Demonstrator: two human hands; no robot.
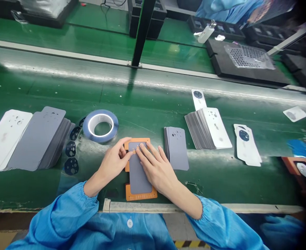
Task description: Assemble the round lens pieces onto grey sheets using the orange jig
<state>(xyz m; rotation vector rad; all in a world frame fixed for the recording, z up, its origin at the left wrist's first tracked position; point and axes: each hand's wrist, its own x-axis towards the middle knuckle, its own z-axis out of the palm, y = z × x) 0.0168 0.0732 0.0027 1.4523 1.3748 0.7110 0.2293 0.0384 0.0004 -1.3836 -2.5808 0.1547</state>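
Note:
In front of me on the green bench an orange fixture (141, 197) frames a grey phone back panel (140, 177) with camera holes at its far end. My left hand (113, 159) grips the fixture's upper left edge, its index finger at the corner, its thumb tip by the panel's holes and its other fingers curled. Stretched out over the panel's upper right part, my right hand (158, 168) touches it with its fingertips and covers some of its holes. A short stack of grey panels (178, 149) stands just right of that hand.
Blue tape roll (100, 126) and a strip of dark camera-shaped pieces (71, 166) lie left. Farther left are fanned grey panels (35, 142) and white panels (7, 135). More white-faced panels (215, 128) lie right, with loose white sheets (248, 147). A metal rail and post (142, 33) cross behind.

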